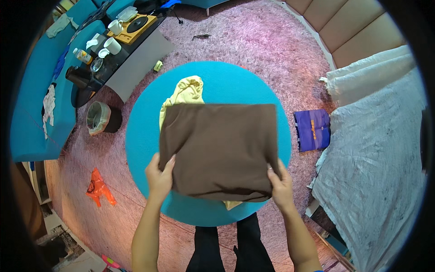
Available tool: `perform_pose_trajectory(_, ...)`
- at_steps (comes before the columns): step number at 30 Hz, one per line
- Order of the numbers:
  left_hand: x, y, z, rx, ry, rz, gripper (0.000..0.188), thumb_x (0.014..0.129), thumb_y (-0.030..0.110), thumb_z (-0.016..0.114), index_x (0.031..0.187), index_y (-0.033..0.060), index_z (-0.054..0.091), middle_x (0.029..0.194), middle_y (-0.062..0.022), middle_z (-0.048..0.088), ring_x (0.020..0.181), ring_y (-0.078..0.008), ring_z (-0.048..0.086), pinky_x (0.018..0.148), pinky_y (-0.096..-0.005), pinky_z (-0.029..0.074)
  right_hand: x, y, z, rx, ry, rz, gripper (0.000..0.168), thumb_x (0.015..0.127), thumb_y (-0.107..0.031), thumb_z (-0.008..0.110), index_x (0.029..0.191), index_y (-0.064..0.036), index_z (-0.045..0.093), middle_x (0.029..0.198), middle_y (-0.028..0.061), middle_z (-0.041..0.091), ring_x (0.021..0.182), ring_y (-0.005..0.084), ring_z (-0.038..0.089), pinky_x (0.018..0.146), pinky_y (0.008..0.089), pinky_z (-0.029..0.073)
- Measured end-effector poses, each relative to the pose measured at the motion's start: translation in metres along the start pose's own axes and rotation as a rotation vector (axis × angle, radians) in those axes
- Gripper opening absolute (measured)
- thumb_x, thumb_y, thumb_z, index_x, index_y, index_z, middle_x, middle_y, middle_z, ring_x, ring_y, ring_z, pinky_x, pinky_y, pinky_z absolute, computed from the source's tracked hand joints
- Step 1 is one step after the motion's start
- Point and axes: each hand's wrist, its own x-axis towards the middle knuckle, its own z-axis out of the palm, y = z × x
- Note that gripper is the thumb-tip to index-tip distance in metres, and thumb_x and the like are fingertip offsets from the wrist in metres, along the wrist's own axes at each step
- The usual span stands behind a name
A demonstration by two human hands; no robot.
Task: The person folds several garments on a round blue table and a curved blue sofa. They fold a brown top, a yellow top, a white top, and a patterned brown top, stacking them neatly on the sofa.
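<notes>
A brown piece of cloth, folded into a rough rectangle, is held between my two hands above a round turquoise ottoman. My left hand pinches its left edge, thumb on top. At the right edge, my right hand grips the cloth the same way. Beneath it a pale yellow fabric garment pokes out at the upper left, and a small yellow corner shows below the front edge. The brown cloth covers the rest of the yellow one.
Left of the ottoman stands a lined waste bin. Beyond it is a black table with mugs, a bottle and a turntable. A purple folded bag and an orange plastic bag lie on the pink shaggy carpet. A grey sheet drapes at right.
</notes>
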Motion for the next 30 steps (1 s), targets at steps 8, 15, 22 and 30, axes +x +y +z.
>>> perform_pose_trajectory(8, 0.052, -0.06, 0.158, 0.57, 0.152, 0.018, 0.028, 0.085, 0.027, 0.056, 0.087, 0.0, 0.05, 0.085, -0.0179, 0.055, 0.081, -0.035, 0.053, 0.07, -0.0429, 0.042, 0.054, 0.125, -0.088, -0.405, 0.157, 0.136, 0.053, 0.089, -0.018, 0.051, 0.132, 0.005, 0.03, 0.129, 0.02, 0.041, 0.119, 0.0261, 0.041, 0.099, 0.0339, 0.03)
perform_pose_trajectory(15, 0.021, -0.145, 0.128, 0.878, 0.857, -0.306, 0.041, 0.079, 0.04, 0.061, 0.1, 0.0065, 0.049, 0.102, -0.0125, 0.05, 0.095, -0.0316, 0.045, 0.081, -0.0413, 0.036, 0.019, 0.125, -0.066, -0.986, 0.317, -0.261, 0.053, 0.078, -0.019, 0.065, 0.12, 0.001, 0.039, 0.095, 0.0185, 0.041, 0.089, 0.0298, 0.041, 0.077, 0.0382, 0.034)
perform_pose_trajectory(22, 0.059, -0.128, 0.08, 0.527, 0.436, -0.629, 0.039, 0.07, 0.035, 0.072, 0.091, 0.0075, 0.053, 0.087, -0.0092, 0.059, 0.09, -0.0246, 0.051, 0.08, -0.0371, 0.04, 0.023, 0.125, -0.007, -0.542, -0.225, -0.181, 0.029, 0.077, -0.011, 0.062, 0.103, -0.002, 0.051, 0.088, 0.0147, 0.045, 0.075, 0.026, 0.048, 0.067, 0.0358, 0.038)
perform_pose_trajectory(30, 0.036, -0.11, 0.089, 0.611, 0.326, -0.284, 0.015, 0.079, 0.015, 0.063, 0.082, 0.0023, 0.056, 0.097, -0.013, 0.056, 0.095, -0.0253, 0.052, 0.078, -0.0345, 0.041, 0.053, 0.113, 0.07, -0.47, -0.343, -0.153, 0.029, 0.08, -0.02, 0.063, 0.098, 0.001, 0.053, 0.094, 0.0159, 0.054, 0.087, 0.0284, 0.053, 0.075, 0.0356, 0.042)
